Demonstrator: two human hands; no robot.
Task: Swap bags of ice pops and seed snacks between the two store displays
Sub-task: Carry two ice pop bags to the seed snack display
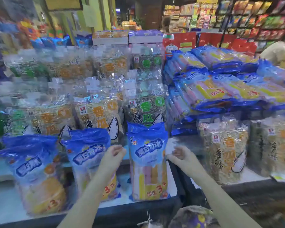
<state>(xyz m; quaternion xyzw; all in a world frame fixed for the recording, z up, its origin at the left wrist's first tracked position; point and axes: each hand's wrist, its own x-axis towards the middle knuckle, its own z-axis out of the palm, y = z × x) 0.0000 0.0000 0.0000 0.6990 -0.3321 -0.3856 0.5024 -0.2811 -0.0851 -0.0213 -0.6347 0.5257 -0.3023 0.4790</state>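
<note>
Three blue ice pop bags stand upright along the front of the left display: one at the left (pixel 31 171), one in the middle (pixel 87 155) and one at the right (pixel 147 162). Behind them stand rows of clear seed snack bags (pixel 95 112). My left hand (pixel 113 155) hovers just left of the right ice pop bag, fingers loosely curled, holding nothing. Just right of that same bag, my right hand (pixel 179 155) is also loosely curled and empty. On the right display lies a stack of blue ice pop bags (pixel 220 89), with seed snack bags (pixel 224 150) upright in front of it.
The left display's white shelf (pixel 3 203) has a dark front edge. A dark gap separates the two displays. Red gift boxes (pixel 181 43) stand behind the right stack. A person (pixel 275 50) is at the far right. Snack racks fill the background.
</note>
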